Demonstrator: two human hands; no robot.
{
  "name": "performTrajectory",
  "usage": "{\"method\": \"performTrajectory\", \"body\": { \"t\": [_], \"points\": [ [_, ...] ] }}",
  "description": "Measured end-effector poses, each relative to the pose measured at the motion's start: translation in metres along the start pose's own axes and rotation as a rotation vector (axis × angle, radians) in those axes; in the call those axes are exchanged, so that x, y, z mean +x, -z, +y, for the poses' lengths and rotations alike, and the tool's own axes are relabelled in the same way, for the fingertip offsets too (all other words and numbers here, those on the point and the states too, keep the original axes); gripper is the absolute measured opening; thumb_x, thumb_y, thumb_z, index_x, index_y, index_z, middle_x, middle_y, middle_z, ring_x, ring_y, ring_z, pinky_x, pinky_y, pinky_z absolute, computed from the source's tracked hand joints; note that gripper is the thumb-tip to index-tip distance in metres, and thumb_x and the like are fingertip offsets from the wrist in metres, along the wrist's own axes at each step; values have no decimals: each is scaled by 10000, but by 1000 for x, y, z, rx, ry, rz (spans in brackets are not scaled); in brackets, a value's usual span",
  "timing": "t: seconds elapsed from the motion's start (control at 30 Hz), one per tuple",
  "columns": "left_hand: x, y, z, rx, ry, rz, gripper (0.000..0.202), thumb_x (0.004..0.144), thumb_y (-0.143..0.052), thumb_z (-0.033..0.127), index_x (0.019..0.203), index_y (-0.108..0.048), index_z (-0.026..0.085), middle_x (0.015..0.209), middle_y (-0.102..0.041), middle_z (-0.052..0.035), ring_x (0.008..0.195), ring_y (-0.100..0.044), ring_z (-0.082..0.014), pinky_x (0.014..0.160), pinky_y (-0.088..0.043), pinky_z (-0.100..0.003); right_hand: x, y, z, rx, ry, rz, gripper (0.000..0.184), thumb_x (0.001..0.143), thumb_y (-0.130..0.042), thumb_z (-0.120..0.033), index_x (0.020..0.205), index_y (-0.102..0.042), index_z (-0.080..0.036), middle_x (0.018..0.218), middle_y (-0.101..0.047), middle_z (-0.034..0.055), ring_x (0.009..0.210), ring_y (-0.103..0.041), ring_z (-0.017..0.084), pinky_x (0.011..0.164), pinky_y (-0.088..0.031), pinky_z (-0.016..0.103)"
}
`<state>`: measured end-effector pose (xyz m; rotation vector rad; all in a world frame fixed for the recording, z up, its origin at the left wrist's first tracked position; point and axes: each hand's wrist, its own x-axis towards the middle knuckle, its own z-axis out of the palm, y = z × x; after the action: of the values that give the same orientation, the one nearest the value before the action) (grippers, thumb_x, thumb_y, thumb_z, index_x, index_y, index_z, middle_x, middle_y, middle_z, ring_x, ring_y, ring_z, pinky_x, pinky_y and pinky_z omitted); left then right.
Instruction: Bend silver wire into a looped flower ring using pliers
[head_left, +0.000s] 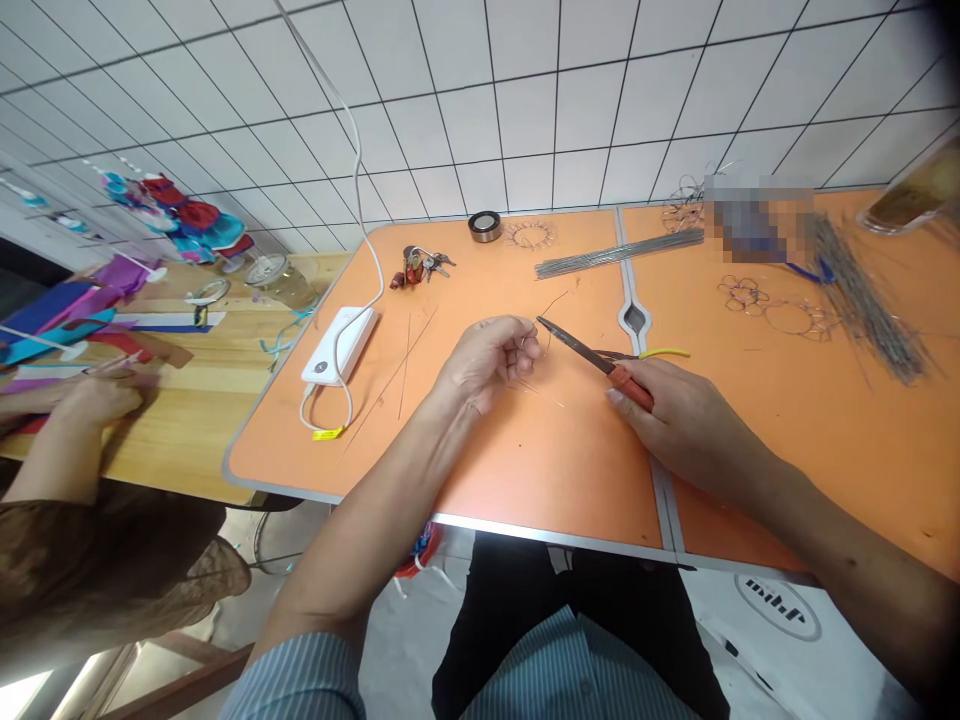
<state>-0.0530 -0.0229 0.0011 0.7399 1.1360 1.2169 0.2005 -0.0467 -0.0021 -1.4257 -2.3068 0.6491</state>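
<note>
My right hand (671, 410) is closed around the red handle of a pair of long-nosed pliers (574, 345). The dark jaws point left, with their tip close to a thin wire (555, 301). My left hand (499, 355) has its fingers curled and pinched on that fine wire near the jaws; the exact grip is partly hidden. Behind my right hand a yellow strip (666, 352) shows; I cannot tell if it belongs to the pliers. Loose wires (405, 370) lie on the orange table (555, 480) left of my left hand.
Tape (485, 227), keys (421, 267) and a white power strip (340, 345) with cable lie on the table. Wire bundles (622, 253) (870, 300) and bent wire flowers (744, 294) are right. A co-worker's hand (101, 405) rests at the wooden table (195, 400).
</note>
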Motion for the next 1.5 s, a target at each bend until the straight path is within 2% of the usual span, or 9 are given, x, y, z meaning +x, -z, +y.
{"method": "performTrajectory", "body": {
  "t": [0.17,0.47,0.57,0.7,0.87,1.03,1.2,1.3,1.5],
  "points": [
    [0,1,-1,0,8,10,152,689,-782,282,665,-685,168,631,-679,-28,516,-540,-80,524,-476,-218,0,1,0,8,17,-1,242,1071,-529,-380,860,-534,-260,937,-713,61,855,-634,253,731,-400,365],
    [0,-3,-1,-9,42,22,159,699,-783,279,661,-677,167,627,-678,-26,491,-525,-77,509,-462,-218,0,2,-1,3,-49,-40,248,1063,-522,-417,864,-533,-269,829,-696,24,755,-611,235,678,-384,353],
    [0,-2,-1,-42,95,12,148,733,-776,273,691,-683,165,643,-685,-22,490,-531,-77,507,-459,-214,0,1,-2,-18,-80,-32,245,1055,-518,-433,872,-540,-271,834,-710,31,752,-621,242,669,-385,351],
    [1,-1,1,-135,204,-70,115,790,-746,256,755,-695,158,669,-697,-21,502,-564,-88,553,-509,-235,1,2,-4,-16,-98,-33,228,1038,-529,-441,890,-571,-273,801,-717,37,722,-623,249,658,-385,354],
    [3,2,4,-239,324,-121,104,833,-714,212,749,-675,166,644,-685,-18,492,-582,-107,556,-526,-266,3,1,-4,-4,-91,-42,242,1029,-538,-447,854,-545,-280,741,-667,25,691,-603,243,645,-370,356],
    [3,3,5,-281,351,-157,141,869,-702,193,735,-667,165,656,-691,-21,504,-604,-115,564,-550,-281,3,1,-3,-13,-58,-18,258,1024,-535,-419,813,-472,-286,730,-625,21,677,-563,236,649,-357,362],
    [-1,0,7,-301,374,-127,158,899,-705,161,746,-663,156,660,-688,-12,516,-632,-109,580,-567,-268,2,2,-4,-38,-49,4,289,1039,-504,-403,789,-419,-285,726,-616,29,654,-532,227,643,-351,361],
    [-2,-3,8,-306,397,-92,186,931,-698,147,749,-659,153,645,-684,-12,514,-637,-105,579,-568,-254,1,-2,0,-106,-58,28,282,1059,-479,-392,806,-441,-275,767,-641,49,669,-541,228,643,-344,357],
    [-2,-7,9,-309,408,13,266,1016,-626,131,751,-648,143,607,-667,1,475,-618,-84,555,-570,-228,-2,-8,9,-526,48,276,369,1150,-405,-404,971,-662,-207,893,-666,145,718,-537,246,605,-187,377]
  ]
}}
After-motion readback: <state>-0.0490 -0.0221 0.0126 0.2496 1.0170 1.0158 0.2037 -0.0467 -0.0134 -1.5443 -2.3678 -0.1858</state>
